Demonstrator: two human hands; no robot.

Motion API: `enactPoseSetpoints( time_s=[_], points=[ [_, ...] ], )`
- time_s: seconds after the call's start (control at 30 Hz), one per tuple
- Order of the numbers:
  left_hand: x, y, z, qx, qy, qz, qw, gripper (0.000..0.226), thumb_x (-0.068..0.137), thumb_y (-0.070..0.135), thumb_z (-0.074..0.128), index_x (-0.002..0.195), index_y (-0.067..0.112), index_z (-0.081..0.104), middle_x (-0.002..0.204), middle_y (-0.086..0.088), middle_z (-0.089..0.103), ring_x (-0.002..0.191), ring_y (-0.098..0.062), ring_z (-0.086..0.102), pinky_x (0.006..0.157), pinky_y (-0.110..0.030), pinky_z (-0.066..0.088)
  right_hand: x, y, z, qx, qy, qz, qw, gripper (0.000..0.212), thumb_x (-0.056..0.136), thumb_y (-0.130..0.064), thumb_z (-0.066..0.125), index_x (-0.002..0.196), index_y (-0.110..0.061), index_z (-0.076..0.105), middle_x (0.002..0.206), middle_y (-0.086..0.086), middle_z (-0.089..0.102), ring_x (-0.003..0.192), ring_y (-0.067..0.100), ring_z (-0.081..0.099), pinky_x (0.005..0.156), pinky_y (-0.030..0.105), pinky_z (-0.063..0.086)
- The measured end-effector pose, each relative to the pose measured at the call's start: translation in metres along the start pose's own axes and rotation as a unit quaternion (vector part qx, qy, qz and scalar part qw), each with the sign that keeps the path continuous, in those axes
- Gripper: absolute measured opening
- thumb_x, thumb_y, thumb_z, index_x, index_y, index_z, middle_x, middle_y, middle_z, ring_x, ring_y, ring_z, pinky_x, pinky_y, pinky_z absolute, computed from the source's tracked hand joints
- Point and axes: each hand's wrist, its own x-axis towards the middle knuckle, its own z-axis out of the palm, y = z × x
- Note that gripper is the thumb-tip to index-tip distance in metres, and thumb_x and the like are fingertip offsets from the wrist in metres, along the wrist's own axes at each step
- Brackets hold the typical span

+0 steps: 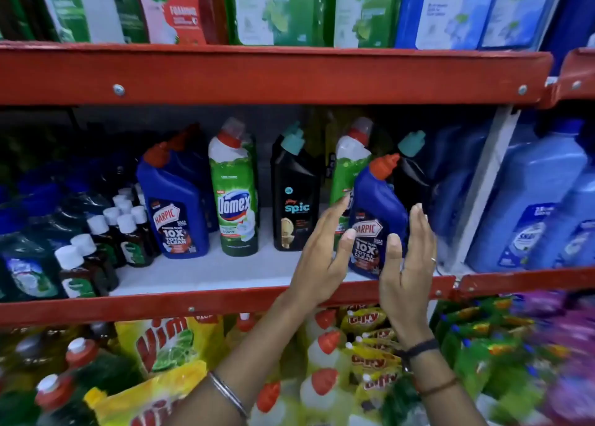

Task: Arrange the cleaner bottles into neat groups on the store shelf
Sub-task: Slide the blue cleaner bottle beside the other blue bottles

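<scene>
A blue Harpic bottle with a red cap stands near the front right of the white shelf, slightly tilted. My left hand is at its left side and my right hand at its right, fingers straight, thumbs resting on the label. Behind it stand a green Domex bottle and a black Spic bottle. Further left, spaced in a row, are another black Spic bottle, a green Domex bottle and a second blue Harpic bottle.
Several small brown bottles with white caps crowd the shelf's left. Large blue bottles stand beyond a white upright post. Dettol pouches fill the shelf above. Vim pouches and red-capped bottles sit below the red rail.
</scene>
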Motion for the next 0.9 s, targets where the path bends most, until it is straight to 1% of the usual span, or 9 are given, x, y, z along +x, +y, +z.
enactPoseSetpoints(
  time_s=[0.13,0.27,0.3,0.4,0.47,0.57,0.7,0.8,0.9],
  points=[
    [0.003,-0.007,0.016,-0.058,-0.001,-0.113,0.992,0.049,0.099,0.031,0.043,0.145,0.033,0.029,0.147,0.015,0.040,0.138,-0.003,0.038,0.114,-0.042,0.038,-0.008,0.017,0.002,0.031,-0.027,0.077,0.996,0.058,0.097,-0.046,0.033,0.149,-0.025,0.020,0.154,-0.004,0.028,0.143,0.007,0.023,0.117,0.030,0.023],
    [0.008,-0.019,0.025,-0.091,-0.002,-0.157,0.983,0.052,0.096,0.019,0.047,0.143,0.036,0.032,0.144,0.008,0.048,0.131,-0.010,0.050,0.108,-0.044,0.046,-0.010,0.033,0.004,0.023,-0.053,0.082,0.995,0.058,0.097,-0.033,0.046,0.149,-0.024,0.021,0.141,0.007,0.039,0.119,-0.005,0.035,0.094,-0.002,0.029],
    [0.009,-0.022,0.026,-0.089,-0.008,-0.167,0.982,0.055,0.096,0.016,0.049,0.143,0.037,0.032,0.142,0.006,0.051,0.128,-0.011,0.052,0.105,-0.040,0.048,-0.009,0.035,0.003,0.025,-0.052,0.084,0.995,0.059,0.097,-0.031,0.048,0.149,-0.025,0.022,0.137,0.004,0.040,0.114,-0.008,0.035,0.092,-0.003,0.030],
    [0.012,-0.027,0.030,-0.070,-0.018,-0.186,0.980,0.060,0.093,0.011,0.056,0.144,0.033,0.032,0.130,0.004,0.059,0.117,-0.008,0.059,0.094,-0.021,0.050,-0.006,0.036,0.002,0.045,-0.054,0.093,0.993,0.060,0.095,-0.029,0.053,0.149,-0.026,0.026,0.133,-0.007,0.043,0.116,0.004,0.048,0.099,0.024,0.045],
    [0.014,-0.028,0.031,-0.058,-0.003,-0.186,0.981,0.060,0.091,0.010,0.061,0.142,0.029,0.036,0.121,0.005,0.062,0.109,-0.004,0.062,0.091,-0.019,0.052,-0.001,0.037,0.001,0.058,-0.053,0.100,0.992,0.060,0.093,-0.027,0.057,0.147,-0.025,0.031,0.135,0.001,0.052,0.113,0.016,0.057,0.093,0.038,0.053],
    [0.014,-0.025,0.030,-0.055,0.031,-0.183,0.981,0.059,0.086,0.008,0.066,0.138,0.026,0.043,0.115,0.003,0.065,0.105,-0.011,0.065,0.089,-0.028,0.055,0.006,0.037,0.001,0.076,-0.056,0.111,0.989,0.058,0.091,-0.025,0.061,0.143,-0.022,0.038,0.127,0.010,0.062,0.101,0.006,0.063,0.081,0.026,0.057],
    [0.009,-0.021,0.019,-0.070,0.062,-0.182,0.979,0.058,0.083,0.007,0.068,0.131,0.032,0.048,0.107,0.010,0.066,0.098,-0.011,0.068,0.081,-0.031,0.059,0.007,0.030,0.004,0.113,-0.070,0.124,0.983,0.057,0.088,-0.022,0.063,0.141,-0.021,0.042,0.113,-0.003,0.064,0.094,-0.018,0.058,0.073,0.013,0.055],
    [0.003,-0.017,0.001,-0.090,0.081,-0.178,0.977,0.059,0.084,0.007,0.068,0.133,0.032,0.048,0.111,0.021,0.064,0.099,-0.007,0.068,0.081,-0.024,0.058,0.004,0.016,0.011,0.141,-0.071,0.122,0.980,0.056,0.087,-0.022,0.065,0.140,-0.023,0.044,0.110,-0.024,0.059,0.098,-0.021,0.054,0.070,0.005,0.049],
    [-0.004,-0.012,-0.025,-0.092,0.104,-0.179,0.974,0.060,0.084,0.006,0.068,0.134,0.033,0.048,0.114,0.014,0.067,0.101,-0.008,0.068,0.083,-0.026,0.058,0.000,-0.005,0.023,0.168,-0.081,0.117,0.975,0.056,0.086,-0.021,0.067,0.137,-0.026,0.047,0.115,-0.030,0.055,0.101,-0.021,0.054,0.072,0.005,0.048]
  ],
)
